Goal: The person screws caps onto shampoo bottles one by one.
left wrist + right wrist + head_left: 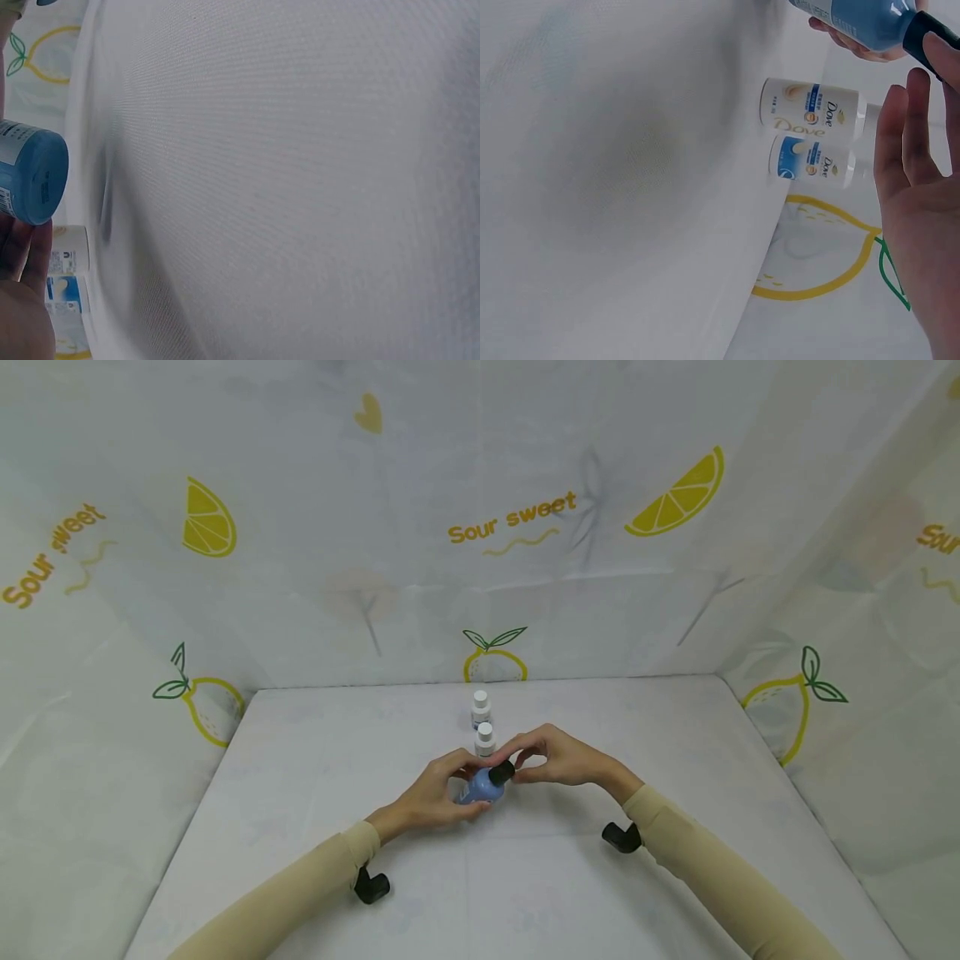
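A blue bottle (482,787) with a black cap (501,773) is held tilted above the table, its cap end pointing up to the right. My left hand (431,795) grips the bottle's body, thumb on the near side and fingers on the far side. At the cap, my right hand (564,757) pinches with thumb and forefinger; the right wrist view shows the thumb on the black cap (924,39) and other fingers extended. The left wrist view shows the base of the blue bottle (46,178), raised off the cloth.
Two white Dove bottles with white caps stand just beyond my hands, a nearer bottle (485,742) and a farther bottle (481,710). A white cloth covers the table (337,735). Behind it hangs a lemon-printed curtain (300,610).
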The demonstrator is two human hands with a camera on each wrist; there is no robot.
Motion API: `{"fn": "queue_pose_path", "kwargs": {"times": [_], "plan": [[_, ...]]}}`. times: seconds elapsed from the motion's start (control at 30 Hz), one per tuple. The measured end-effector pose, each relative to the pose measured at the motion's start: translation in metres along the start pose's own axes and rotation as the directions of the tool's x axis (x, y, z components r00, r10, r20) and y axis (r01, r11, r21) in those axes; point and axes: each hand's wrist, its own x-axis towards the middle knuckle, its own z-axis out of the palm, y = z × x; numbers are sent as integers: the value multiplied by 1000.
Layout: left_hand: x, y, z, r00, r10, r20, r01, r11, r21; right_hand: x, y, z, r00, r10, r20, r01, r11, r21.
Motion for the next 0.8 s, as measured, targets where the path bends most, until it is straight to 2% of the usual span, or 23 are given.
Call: {"fn": "queue_pose_path", "kwargs": {"times": [0.33, 0.8], "plan": [[2, 1, 1, 999, -32, 8, 32, 999, -5, -2, -3, 2, 998, 40, -38, -42, 999, -34], [4, -1, -2, 1000, -22, -9, 22, 1000, 5, 2, -2, 4, 988, 85, -130, -99, 990, -99]]}}
